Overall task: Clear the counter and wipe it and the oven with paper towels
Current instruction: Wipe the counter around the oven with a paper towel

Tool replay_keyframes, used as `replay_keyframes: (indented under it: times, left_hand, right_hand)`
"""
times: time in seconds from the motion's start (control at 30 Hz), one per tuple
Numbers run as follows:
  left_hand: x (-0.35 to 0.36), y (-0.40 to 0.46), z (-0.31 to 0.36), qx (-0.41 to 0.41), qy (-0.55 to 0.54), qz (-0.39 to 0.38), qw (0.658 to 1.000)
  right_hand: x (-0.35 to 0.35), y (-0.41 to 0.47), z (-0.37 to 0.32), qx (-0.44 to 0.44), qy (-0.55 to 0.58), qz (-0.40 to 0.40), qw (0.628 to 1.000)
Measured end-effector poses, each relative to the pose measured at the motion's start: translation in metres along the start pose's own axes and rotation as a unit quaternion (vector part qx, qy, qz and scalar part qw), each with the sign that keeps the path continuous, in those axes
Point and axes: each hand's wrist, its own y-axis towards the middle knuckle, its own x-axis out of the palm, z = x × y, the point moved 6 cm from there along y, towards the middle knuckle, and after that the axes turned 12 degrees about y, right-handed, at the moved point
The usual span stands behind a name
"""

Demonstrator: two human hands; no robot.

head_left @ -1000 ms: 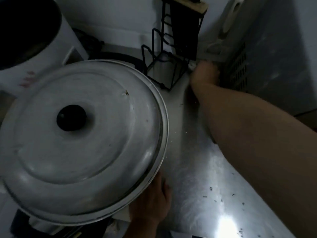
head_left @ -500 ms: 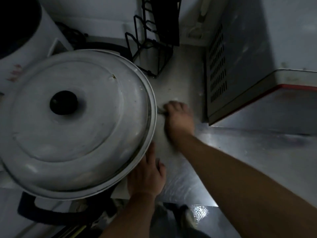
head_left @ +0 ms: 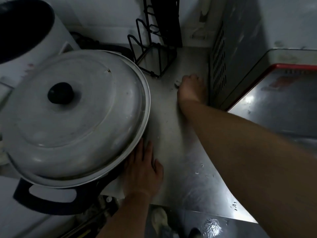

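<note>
Both my forearms are bare as far as they show, with no sleeve, watch, bracelet or glove on either one. My left hand [head_left: 143,170] at the near middle has no ring that I can make out on its fingers, and its wrist is plain. My right hand [head_left: 191,88], farther off, is dim and a little blurred, so its fingers show no detail; below the near edge, a pale shoe [head_left: 159,220] covers one of my feet, and a darker shape just right of it may be the other shoe.
</note>
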Motion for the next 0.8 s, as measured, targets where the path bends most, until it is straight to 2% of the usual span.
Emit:
replay_keyframes:
  times: [0.17,0.27,0.37,0.53,0.7,0.8]
  left_hand:
    - [0.001,0.0,-0.001,0.005,0.008,-0.004,1.0]
    - [0.0,0.001,0.0,0.007,0.007,-0.009,1.0]
    - [0.0,0.001,0.001,0.011,0.001,-0.012,1.0]
    - [0.003,0.002,0.0,0.019,-0.01,-0.019,1.0]
    - [0.007,0.003,-0.001,0.033,-0.013,-0.024,0.999]
    - [0.009,0.002,-0.002,0.03,-0.027,-0.028,0.999]
  right_hand:
    - [-0.003,0.03,0.016,0.093,0.048,0.051,0.993]
    - [-0.004,0.027,0.024,0.104,0.069,0.05,0.991]
    - [-0.007,0.004,0.022,0.091,0.075,0.03,0.993]
    - [-0.001,-0.063,0.008,0.049,0.05,0.048,0.996]
    - [0.001,-0.151,-0.012,-0.086,0.087,0.031,0.992]
    - [-0.004,-0.129,-0.018,-0.047,0.135,-0.001,0.99]
